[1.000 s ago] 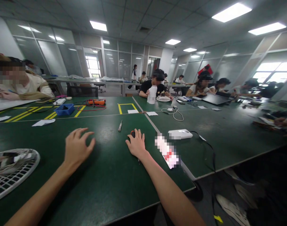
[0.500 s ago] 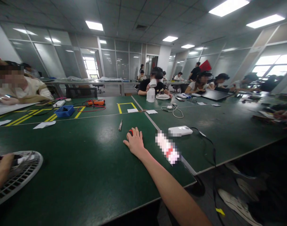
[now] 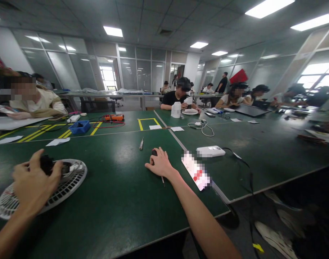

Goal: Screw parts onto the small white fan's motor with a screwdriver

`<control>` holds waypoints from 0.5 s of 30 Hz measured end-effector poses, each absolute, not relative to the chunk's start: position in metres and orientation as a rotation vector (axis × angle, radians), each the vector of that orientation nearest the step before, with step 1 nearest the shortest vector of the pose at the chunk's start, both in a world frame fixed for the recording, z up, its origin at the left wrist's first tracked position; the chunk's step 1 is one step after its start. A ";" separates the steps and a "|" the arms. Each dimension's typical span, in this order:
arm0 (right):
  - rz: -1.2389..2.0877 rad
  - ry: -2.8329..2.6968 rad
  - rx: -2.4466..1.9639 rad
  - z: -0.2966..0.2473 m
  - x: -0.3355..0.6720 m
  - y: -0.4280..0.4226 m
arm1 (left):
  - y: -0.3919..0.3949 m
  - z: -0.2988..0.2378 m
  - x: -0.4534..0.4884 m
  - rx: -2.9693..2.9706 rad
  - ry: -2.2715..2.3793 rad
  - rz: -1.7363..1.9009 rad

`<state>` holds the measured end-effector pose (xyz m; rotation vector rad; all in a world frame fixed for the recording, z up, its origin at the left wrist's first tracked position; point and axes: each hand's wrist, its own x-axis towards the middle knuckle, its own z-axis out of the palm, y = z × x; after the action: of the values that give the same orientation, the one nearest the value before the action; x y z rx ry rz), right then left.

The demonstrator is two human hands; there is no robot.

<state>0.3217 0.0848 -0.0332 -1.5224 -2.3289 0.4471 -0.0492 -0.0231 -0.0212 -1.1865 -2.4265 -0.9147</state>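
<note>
Clock: centred on the right hand (image 3: 159, 163), with 12 pointing away from the wearer.
Left grip: the left hand (image 3: 35, 180) arches palm-down, thumb and fingers clasping a black chunky motor-like part (image 3: 46, 164) from both sides; probably held there because it offers the bulkiest hold.
Grille: the white round plastic lattice grille (image 3: 72, 185) sits at 9 o'clock beneath the left hand, with the black part on its upper side, apparently so that part stays reachable.
Right grip: palm-down over a screwdriver with a red-and-black handle (image 3: 154, 152); fingers hide most of it, so I cannot tell whether they clench it or merely cover it.
Shaft: emerges under the wrist towards 6 o'clock, its tip towards the wearer.
Spare driver: a slim clear-handled screwdriver (image 3: 141, 143) rests on the green table (image 3: 113, 201) at 10 o'clock, touched by neither hand.
Outlying: a white oblong plastic device (image 3: 211, 151) with a black cable lies towards 2 o'clock, outside the working space between the hands.
</note>
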 end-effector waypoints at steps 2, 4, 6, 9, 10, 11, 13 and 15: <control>0.496 -2.363 -1.496 -0.031 0.325 0.085 | -0.011 -0.022 -0.033 -1.254 -2.401 -1.001; 0.539 -2.392 -1.469 -0.030 0.328 0.085 | 0.000 -0.022 -0.015 -1.320 -2.397 -1.019; 0.568 -2.413 -1.447 -0.030 0.329 0.086 | 0.011 -0.023 0.003 -1.413 -2.342 -1.026; 0.580 -2.419 -1.436 -0.031 0.330 0.087 | 0.024 -0.028 0.027 -1.579 -2.205 -1.058; 0.576 -2.416 -1.435 -0.032 0.330 0.088 | 0.028 -0.030 0.035 -1.625 -2.164 -1.066; 0.569 -2.413 -1.436 -0.032 0.329 0.088 | 0.031 -0.031 0.043 -1.662 -2.133 -1.072; 0.549 -2.405 -1.434 -0.033 0.329 0.088 | 0.036 -0.034 0.057 -1.703 -2.101 -1.086; 0.529 -2.396 -1.431 -0.034 0.328 0.087 | 0.040 -0.035 0.071 -1.728 -2.084 -1.104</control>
<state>0.3275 0.0872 -0.0335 -1.4315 -2.3963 0.5285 0.0710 0.0395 -0.0353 -1.7278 -2.0841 -1.1039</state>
